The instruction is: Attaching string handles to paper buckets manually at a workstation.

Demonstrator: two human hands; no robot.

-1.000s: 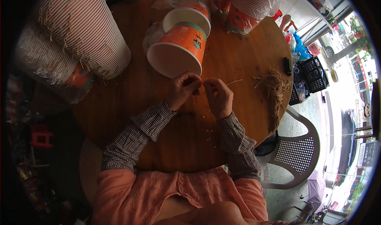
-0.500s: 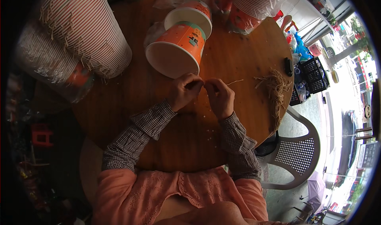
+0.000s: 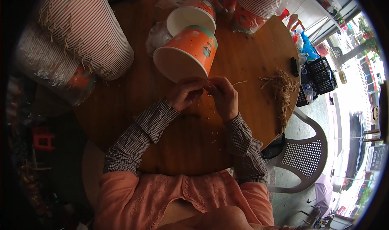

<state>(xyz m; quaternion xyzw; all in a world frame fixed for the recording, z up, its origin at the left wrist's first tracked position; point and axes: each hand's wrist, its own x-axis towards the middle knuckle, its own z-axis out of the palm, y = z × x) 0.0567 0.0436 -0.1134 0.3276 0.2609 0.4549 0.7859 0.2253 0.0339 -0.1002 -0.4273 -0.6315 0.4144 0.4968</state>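
Observation:
An orange paper bucket (image 3: 190,47) with a white inside lies tilted on its side on the round wooden table (image 3: 170,157), its mouth facing left and toward me. At the near side of its rim, my left hand (image 3: 186,94) is closed, its fingertips pinching the rim. Right beside it, my right hand (image 3: 223,96) is closed in a pinch, its fingertips almost meeting the left ones. A thin tan string (image 3: 240,83) sticks out past my right hand's knuckles. The fingertips hide what lies between them.
A second bucket (image 3: 172,23) lies behind the first. Tall stacked buckets (image 3: 91,35) with strings at their rims stand left, and wrapped stacks (image 3: 259,7) at the back right. A bundle of strings (image 3: 283,90) and a black object (image 3: 295,67) lie near the right edge, beside a chair (image 3: 304,157).
The front bucket has shifted a little right and turned slightly. My left hand has come up against its rim, and both hands have drawn closer together at the fingertips.

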